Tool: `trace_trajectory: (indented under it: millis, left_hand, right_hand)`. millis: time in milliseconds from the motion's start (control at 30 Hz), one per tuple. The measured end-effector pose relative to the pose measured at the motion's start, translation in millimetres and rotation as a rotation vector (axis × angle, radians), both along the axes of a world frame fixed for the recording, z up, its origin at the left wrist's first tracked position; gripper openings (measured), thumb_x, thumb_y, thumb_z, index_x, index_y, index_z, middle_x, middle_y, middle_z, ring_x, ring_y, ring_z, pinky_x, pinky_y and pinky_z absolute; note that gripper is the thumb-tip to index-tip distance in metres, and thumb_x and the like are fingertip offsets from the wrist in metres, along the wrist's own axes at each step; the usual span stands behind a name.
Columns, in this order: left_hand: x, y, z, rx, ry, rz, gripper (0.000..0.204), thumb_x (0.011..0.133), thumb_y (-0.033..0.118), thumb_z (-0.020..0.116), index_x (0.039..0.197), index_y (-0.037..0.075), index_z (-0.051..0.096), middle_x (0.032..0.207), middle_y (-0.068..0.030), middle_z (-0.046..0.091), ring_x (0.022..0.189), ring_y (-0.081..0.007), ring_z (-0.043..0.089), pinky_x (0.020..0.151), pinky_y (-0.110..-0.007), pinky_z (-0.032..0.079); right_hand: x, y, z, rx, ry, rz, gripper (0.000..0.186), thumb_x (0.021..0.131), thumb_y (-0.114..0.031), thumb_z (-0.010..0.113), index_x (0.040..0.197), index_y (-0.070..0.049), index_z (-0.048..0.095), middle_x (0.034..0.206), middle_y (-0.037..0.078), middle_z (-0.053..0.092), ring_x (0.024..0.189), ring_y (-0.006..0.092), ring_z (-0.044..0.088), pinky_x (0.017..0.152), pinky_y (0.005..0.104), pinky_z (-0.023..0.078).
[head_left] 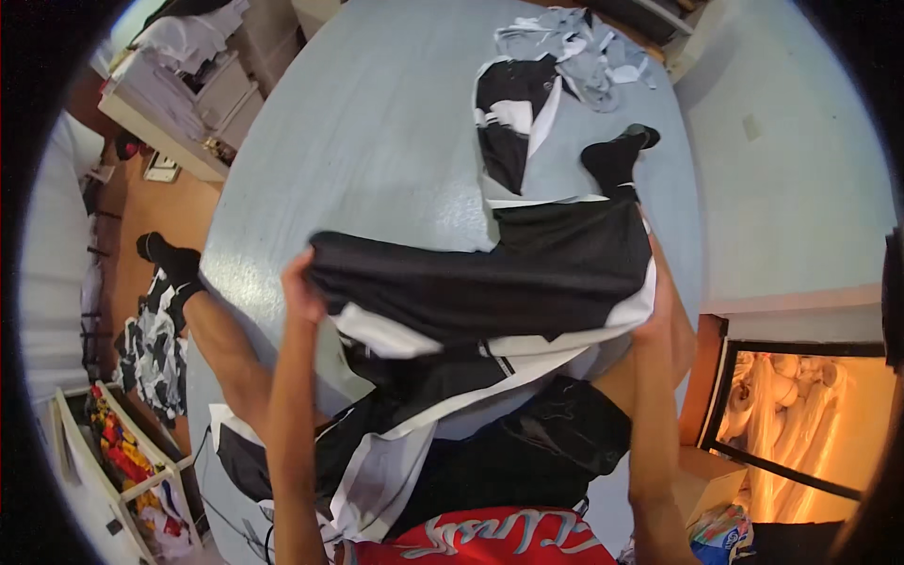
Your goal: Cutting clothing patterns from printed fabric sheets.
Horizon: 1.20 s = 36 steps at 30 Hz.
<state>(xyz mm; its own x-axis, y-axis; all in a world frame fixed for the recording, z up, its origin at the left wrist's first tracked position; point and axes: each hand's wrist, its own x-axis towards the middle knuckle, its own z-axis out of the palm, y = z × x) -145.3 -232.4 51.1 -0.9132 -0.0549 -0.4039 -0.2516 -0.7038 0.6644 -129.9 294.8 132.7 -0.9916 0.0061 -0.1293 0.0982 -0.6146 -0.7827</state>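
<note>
A black-and-white garment (pixel 471 282) stretches across the space between my two hands, above my spread legs. My left hand (pixel 303 292) is closed on its black left end. At the right, my right hand (pixel 656 318) grips the same garment by its white edge. Part of the fingers of both hands is hidden by the cloth. More black-and-white cloth (pixel 386 471) lies below it, across my lap and left thigh. Farther off, a black-and-white cloth piece (pixel 504 155) rests flat near my right foot.
Grey-and-white cloth (pixel 598 61) lies crumpled at the far end of the pale blue-grey surface (pixel 358 122). Black-and-white scraps (pixel 151 358) are heaped by my left foot. An open drawer (pixel 122 443) of colourful cloth stands lower left; a glowing framed panel (pixel 791 414) is at right.
</note>
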Motion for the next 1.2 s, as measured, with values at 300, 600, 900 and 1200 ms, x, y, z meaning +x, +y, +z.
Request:
trace_trajectory:
  millis: [300,600,900,1200]
  left_hand:
    - [-241,-70,60,-1.3,0.192,-0.296,0.043,0.091,0.025,0.08,0.126,0.006,0.065,0.112,-0.0111,0.071,0.101,-0.0196,0.068,0.087,-0.034,0.056]
    - [-279,-59,-33,-2.271,0.404,0.179,0.079,0.088,0.046,0.076,0.151,0.009,0.045,0.126,-0.0252,0.063,0.123,-0.0423,0.058,0.104,-0.051,0.046]
    - [-163,-113,-69,-1.939,-0.143,-0.268,0.061,0.082,0.061,0.075,0.104,0.004,0.073,0.118,-0.0233,0.065,0.114,-0.0424,0.059,0.098,-0.052,0.048]
    - [-123,-111,-23,-1.298,-0.119,-0.539,0.023,0.09,0.017,0.072,0.096,0.004,0.054,0.071,-0.0095,0.061,0.074,-0.0214,0.068,0.067,-0.039,0.053]
  right_hand:
    - [-238,-22,-35,0.634,-0.254,-0.023,0.051,0.108,-0.046,0.052,0.137,-0.005,0.059,0.122,0.008,0.069,0.109,0.02,0.065,0.092,0.0388,0.054]
    - [-214,-87,-77,1.719,0.472,-0.147,0.075,0.092,-0.039,0.071,0.154,-0.005,0.043,0.149,0.027,0.049,0.139,0.0441,0.046,0.116,0.0491,0.038]
    - [-69,-119,-93,1.985,0.477,0.56,0.123,0.067,-0.065,0.081,0.166,-0.019,0.024,0.172,0.022,0.01,0.156,0.0478,0.012,0.122,0.0676,0.014]
    - [-54,-48,-63,2.229,0.341,0.922,0.116,0.068,-0.066,0.081,0.162,-0.015,0.034,0.167,0.023,0.026,0.154,0.0483,0.021,0.122,0.0672,0.012]
